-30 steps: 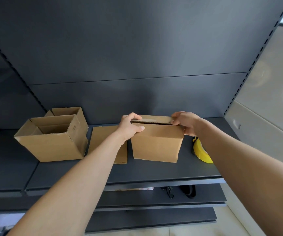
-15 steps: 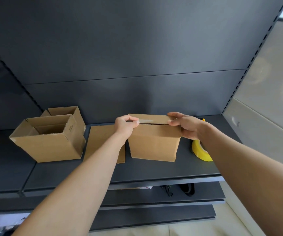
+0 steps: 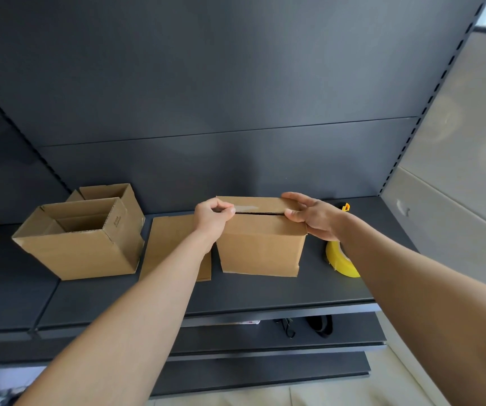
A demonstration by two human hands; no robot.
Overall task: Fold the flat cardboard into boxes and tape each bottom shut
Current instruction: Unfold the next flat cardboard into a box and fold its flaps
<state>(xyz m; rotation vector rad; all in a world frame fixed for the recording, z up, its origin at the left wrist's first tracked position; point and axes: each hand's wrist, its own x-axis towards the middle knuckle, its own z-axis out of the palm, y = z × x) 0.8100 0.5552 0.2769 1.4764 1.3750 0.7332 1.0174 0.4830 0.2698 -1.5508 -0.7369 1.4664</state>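
Box [image 3: 260, 250] between flat cardboard [image 3: 168, 244] and tape roll [image 3: 338, 259]: left grip [image 3: 212, 213] pinches tape strip [image 3: 246, 206], right grip [image 3: 315, 218] presses flat.

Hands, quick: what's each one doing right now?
Left hand: closed, pinching the tape strip at the left end of the box top.
Right hand: open, pressing flat on the box's top right end.

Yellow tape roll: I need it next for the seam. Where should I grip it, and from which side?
Pinch the yellow tape roll across its rim from the front left: it stands on edge on the shelf, right of the box, and the right forearm covers its other side.
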